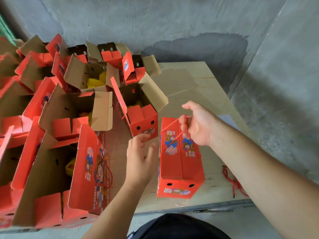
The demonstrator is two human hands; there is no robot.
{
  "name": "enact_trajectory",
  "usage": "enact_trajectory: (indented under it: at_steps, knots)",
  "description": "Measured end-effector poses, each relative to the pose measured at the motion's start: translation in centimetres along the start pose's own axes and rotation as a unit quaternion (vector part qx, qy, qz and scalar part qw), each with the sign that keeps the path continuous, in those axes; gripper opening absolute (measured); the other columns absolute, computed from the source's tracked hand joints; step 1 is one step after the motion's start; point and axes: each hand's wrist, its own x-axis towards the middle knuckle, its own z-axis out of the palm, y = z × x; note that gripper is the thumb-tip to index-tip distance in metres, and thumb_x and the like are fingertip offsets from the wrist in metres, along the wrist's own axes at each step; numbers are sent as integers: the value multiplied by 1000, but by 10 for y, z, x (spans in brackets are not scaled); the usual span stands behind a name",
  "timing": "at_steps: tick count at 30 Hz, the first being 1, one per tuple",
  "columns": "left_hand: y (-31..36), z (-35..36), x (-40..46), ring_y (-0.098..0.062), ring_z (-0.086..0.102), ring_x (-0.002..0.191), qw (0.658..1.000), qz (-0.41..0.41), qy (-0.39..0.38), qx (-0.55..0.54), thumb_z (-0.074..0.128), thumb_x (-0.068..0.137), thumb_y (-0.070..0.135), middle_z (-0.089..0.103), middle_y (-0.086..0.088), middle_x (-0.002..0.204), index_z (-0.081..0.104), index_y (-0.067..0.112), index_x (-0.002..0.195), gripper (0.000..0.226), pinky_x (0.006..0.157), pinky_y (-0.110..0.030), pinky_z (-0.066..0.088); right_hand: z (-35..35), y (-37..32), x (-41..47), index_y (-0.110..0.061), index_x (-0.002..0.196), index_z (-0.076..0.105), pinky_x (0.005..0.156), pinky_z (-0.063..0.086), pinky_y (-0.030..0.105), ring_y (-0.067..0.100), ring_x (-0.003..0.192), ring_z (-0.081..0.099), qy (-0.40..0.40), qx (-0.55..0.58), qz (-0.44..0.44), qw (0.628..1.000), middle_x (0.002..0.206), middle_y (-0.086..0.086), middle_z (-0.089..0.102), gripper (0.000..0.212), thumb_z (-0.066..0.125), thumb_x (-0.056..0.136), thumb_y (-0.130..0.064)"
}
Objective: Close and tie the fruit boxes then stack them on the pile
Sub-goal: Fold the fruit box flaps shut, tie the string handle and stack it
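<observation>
A closed red fruit box (pixel 179 163) with cartoon prints stands on the plywood table (pixel 195 83). My right hand (pixel 198 123) grips the box's red cord (pixel 170 125) above its top, fingers curled round the loop. My left hand (pixel 140 157) hovers just left of the box with loose, spread fingers and holds nothing. An open red box (pixel 143 109) with yellow-netted fruit inside stands right behind the closed one.
Several open red boxes (pixel 51 152) with raised cardboard flaps crowd the left half of the table. Loose red cords (pixel 232 181) lie at the table's right front edge. A grey concrete wall (pixel 172 23) runs behind, and concrete floor (pixel 284 118) lies to the right.
</observation>
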Motion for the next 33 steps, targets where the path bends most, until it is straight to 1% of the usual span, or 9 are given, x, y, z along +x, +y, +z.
enact_trajectory:
  at_steps: [4, 8, 14, 17, 21, 23, 26, 30, 33]
  knots:
    - [-10, 4, -2, 5, 63, 90, 990, -73, -89, -88, 62, 101, 18, 64, 8, 108, 61, 34, 113, 20, 74, -8, 48, -10, -21, -11, -23, 114, 52, 58, 40, 33, 17, 46, 46, -11, -13, -88, 996, 67, 5, 67, 24, 55, 97, -40]
    - [-18, 18, -9, -15, 65, 113, 967, -147, -185, -97, 65, 102, 23, 60, -7, 131, 58, 24, 129, 28, 97, -31, 56, -5, -18, -16, -23, 113, 49, 72, 46, 37, 22, 58, 59, -54, -116, -58, 990, 76, 9, 69, 17, 53, 101, -33]
    - [-16, 17, -5, -11, 67, 111, 962, -151, -132, -184, 65, 102, 32, 63, -7, 129, 57, 24, 128, 29, 86, -21, 56, 3, -29, -31, -17, 109, 56, 52, 46, 26, 22, 53, 58, -93, -71, -140, 983, 66, 8, 61, 11, 56, 101, -25]
    - [-11, 16, 0, -19, 65, 119, 962, -143, -125, -198, 63, 97, 51, 57, -9, 132, 56, 27, 133, 43, 89, -24, 55, -4, -54, -36, -15, 117, 61, 58, 49, 30, 20, 52, 55, -83, -16, -216, 973, 66, 6, 63, 23, 56, 99, -29]
    - [-16, 19, 11, -15, 62, 123, 960, -181, -139, -161, 56, 105, 41, 64, -2, 133, 65, 41, 122, 19, 107, -38, 50, -7, -37, -27, -14, 113, 60, 66, 49, 32, 23, 61, 63, -57, -45, -199, 977, 70, 8, 68, 18, 53, 101, -24]
    - [-16, 21, 12, -3, 66, 116, 939, -219, -201, -172, 55, 105, 45, 72, 13, 125, 67, 48, 119, 19, 98, -25, 53, -7, -16, -17, -15, 108, 62, 67, 48, 33, 27, 66, 67, -39, -85, -171, 981, 72, 12, 72, 13, 55, 100, -23]
    - [-20, 32, 6, 6, 61, 123, 913, -200, -270, -230, 65, 100, 45, 64, 17, 141, 45, 37, 153, 57, 88, -8, 50, -15, 6, 3, -13, 100, 65, 69, 53, 29, 24, 70, 72, 13, -94, -197, 976, 81, 20, 76, 8, 57, 99, -13]
    - [-32, 69, -14, -18, 38, 150, 924, -131, -339, -115, 87, 83, 41, 32, -1, 166, -3, 39, 164, 122, 120, -46, 39, -37, 7, 28, -8, 99, 59, 61, 53, 19, 19, 67, 72, 56, -49, -270, 960, 82, 27, 74, 9, 54, 97, -1]
    - [-38, 91, -17, -14, 35, 152, 947, -132, -289, -39, 85, 86, 30, 27, 2, 168, -14, 45, 161, 125, 122, -44, 37, -58, 16, 41, -21, 127, 56, 79, 55, 30, 10, 82, 72, 59, -189, -261, 945, 96, 9, 76, 31, 62, 97, -17]
